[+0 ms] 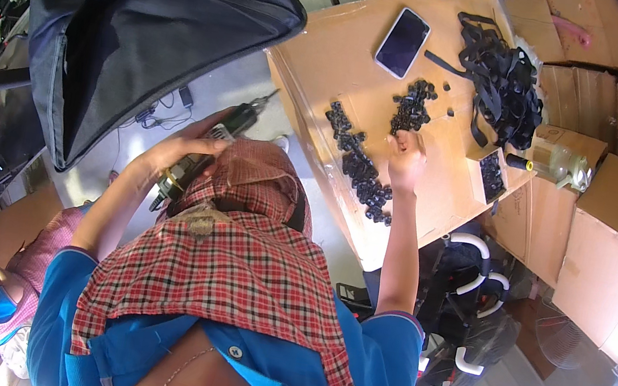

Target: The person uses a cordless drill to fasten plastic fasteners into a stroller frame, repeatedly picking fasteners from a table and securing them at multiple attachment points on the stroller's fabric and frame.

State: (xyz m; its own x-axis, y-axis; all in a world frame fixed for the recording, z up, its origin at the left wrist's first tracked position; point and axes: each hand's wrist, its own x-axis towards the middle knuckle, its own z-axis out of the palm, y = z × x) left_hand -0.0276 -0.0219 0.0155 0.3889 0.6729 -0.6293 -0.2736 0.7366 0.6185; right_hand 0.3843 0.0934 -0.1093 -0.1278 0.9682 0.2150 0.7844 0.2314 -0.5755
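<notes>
My left hand (185, 147) is wrapped round a dark electric screwdriver (240, 119), held in front of my body with its thin bit toward the upper right. Over the table (331, 51), my right hand (406, 161) has its fingers curled together at the near end of a pile of small black plastic parts (413, 104). Whatever those fingers pinch is hidden. A longer row of similar black parts (361, 170) lies to the left of this hand. Large black fabric (167, 17), stretched over a frame, stands at the upper left.
A phone (403, 42) lies on the table's far side, beside a heap of black straps (504, 82). A small box of black parts (492, 176) sits at the right edge. Cardboard boxes (609, 240) stack beyond it. Another person (31, 262) is at the lower left.
</notes>
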